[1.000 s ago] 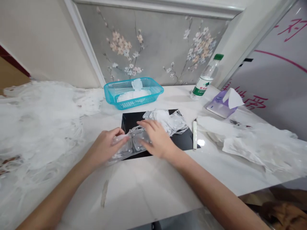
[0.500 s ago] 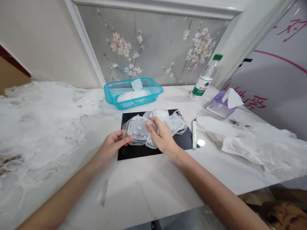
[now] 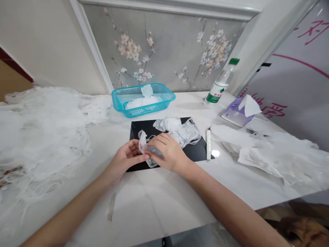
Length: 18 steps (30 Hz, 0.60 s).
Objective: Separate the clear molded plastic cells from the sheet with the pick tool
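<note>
Fingers (image 3: 131, 144) of the left hand (image 3: 124, 157) are curled in close to the thumb, with a bent, see-through piece (image 3: 142, 140) pinched between them and standing up from the grip. Just beside it, the right hand (image 3: 170, 153) arches over a clear flat piece (image 3: 152, 163), its fingers bent and close together; how firmly they grip is hidden by the hand itself. Both hands work above the near left part of a black mat (image 3: 196, 151), which lies on a white marbled bench (image 3: 144, 202).

Farther back on the mat, past the right hand, lies a loose pile of clear pieces (image 3: 189, 131), overlapping one another. A pale stick (image 3: 208, 144) lies along the mat's right edge. Behind the mat stands a blue basket (image 3: 151, 109) holding white pieces (image 3: 138, 103), with one frosted piece (image 3: 147, 90) propped up among them. To the right are a bottle (image 3: 217, 92) with a green cap, standing upright, and a purple tissue pack (image 3: 236, 111) with a tissue poking out. A large stringy white heap (image 3: 46, 115) covers the bench's left side, and crumpled white material (image 3: 275, 156) lies on the right. Behind it all is a floral panel (image 3: 167, 44).
</note>
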Motion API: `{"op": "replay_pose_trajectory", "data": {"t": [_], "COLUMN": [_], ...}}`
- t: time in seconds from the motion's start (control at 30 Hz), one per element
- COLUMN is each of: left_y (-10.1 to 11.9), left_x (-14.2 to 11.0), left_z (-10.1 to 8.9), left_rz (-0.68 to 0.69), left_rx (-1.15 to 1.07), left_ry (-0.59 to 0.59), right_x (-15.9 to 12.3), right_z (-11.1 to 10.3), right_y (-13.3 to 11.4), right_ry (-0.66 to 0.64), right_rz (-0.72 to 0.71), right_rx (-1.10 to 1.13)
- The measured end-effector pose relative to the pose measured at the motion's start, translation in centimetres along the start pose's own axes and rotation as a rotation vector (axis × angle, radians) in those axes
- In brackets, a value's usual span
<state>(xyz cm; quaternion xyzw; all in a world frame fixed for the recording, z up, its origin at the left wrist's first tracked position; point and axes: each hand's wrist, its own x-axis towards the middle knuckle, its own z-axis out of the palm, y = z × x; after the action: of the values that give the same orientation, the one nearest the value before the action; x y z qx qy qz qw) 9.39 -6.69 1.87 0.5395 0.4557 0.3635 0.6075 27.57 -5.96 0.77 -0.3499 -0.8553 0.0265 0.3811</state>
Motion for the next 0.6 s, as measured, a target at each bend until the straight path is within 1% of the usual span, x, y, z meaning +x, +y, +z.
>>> {"op": "replay_pose_trajectory", "data": {"t": [0.13,0.27,0.33,0.37,0.43,0.5,0.57,0.6], "left_y": [-0.1,-0.2,0.1,0.3,0.8,1.3,1.6,1.7], "left_x": [-0.1,-0.1,-0.2,-0.2,-0.3,-0.4,-0.5,-0.5], "left_z": [0.1,0.2,0.3,0.3,0.4,0.3,0.4,0.5], "left_rz": [0.012,0.019,0.028,0.033,0.045,0.056,0.046,0.031], "left_rx": [-0.001,-0.008,0.0,-0.002,-0.025,-0.076,-0.135,-0.155], "left_ry": [0.054,0.118,0.132,0.133,0.13,0.125,0.123,0.118], "right_x": [0.0,0.1,0.2,0.2,0.3,0.3,0.3,0.3], "right_z": [0.0,0.0,-0.1,-0.3,-0.8,-1.6,-2.6,-3.0], "right_y": [-0.3,-0.7,-0.6,-0.3,0.6,1.9,3.2,3.8], "right_ry": [-0.015,-0.062,-0.067,-0.039,0.066,0.239,0.426,0.496], "right_rz": [0.061,0.058,0.094,0.139,0.274,0.449,0.638,0.731], "right_rx": [0.021,0.024,0.001,-0.015,-0.024,0.024,0.133,0.205]}}
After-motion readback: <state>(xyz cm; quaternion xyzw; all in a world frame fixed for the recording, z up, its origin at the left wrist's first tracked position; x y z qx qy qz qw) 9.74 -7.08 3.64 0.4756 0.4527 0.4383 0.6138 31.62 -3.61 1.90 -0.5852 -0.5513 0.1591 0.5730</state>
